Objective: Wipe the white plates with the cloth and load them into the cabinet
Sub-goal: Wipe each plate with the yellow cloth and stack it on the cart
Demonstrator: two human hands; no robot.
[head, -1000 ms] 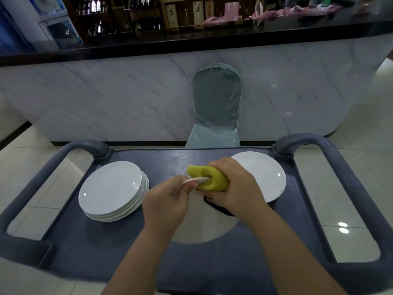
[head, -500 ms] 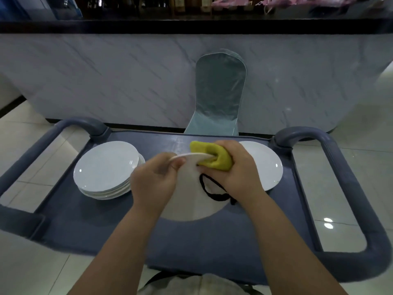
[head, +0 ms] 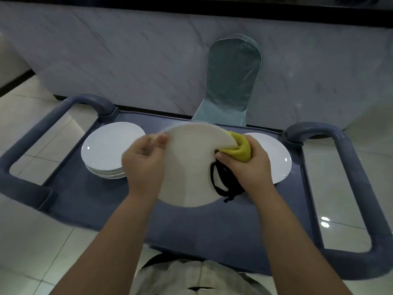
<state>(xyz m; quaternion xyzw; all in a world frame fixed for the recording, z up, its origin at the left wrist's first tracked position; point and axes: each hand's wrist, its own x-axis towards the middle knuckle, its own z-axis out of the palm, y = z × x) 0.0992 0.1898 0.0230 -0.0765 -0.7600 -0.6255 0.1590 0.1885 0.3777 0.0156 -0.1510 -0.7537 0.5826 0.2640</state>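
**Q:** Status of the hands?

**A:** Left hand (head: 146,165): fingers and thumb curled, pinching the rim of the white plate (head: 187,167) at its 9 o'clock edge. Right hand (head: 244,167): closed round a bunched yellow cloth (head: 240,147), which is pressed against the same plate's rim at 2 o'clock. A black cord loop (head: 214,179) hangs below the right hand across the plate's face.

**Q:** Position of the held plate?

**A:** Tilted and raised above the blue cart tray (head: 212,231), between both hands.

**Q:** Surrounding items, referenced from the held plate?

**A:** At 9 o'clock, a stack of white plates (head: 110,145) rests on the tray. At 3 o'clock, a single white plate (head: 274,158) lies flat on the tray, partly behind the right hand. At 12 o'clock, beyond the cart, stands a covered chair (head: 231,81). Loop handles close the cart at 9 o'clock (head: 32,133) and 3 o'clock (head: 350,188).
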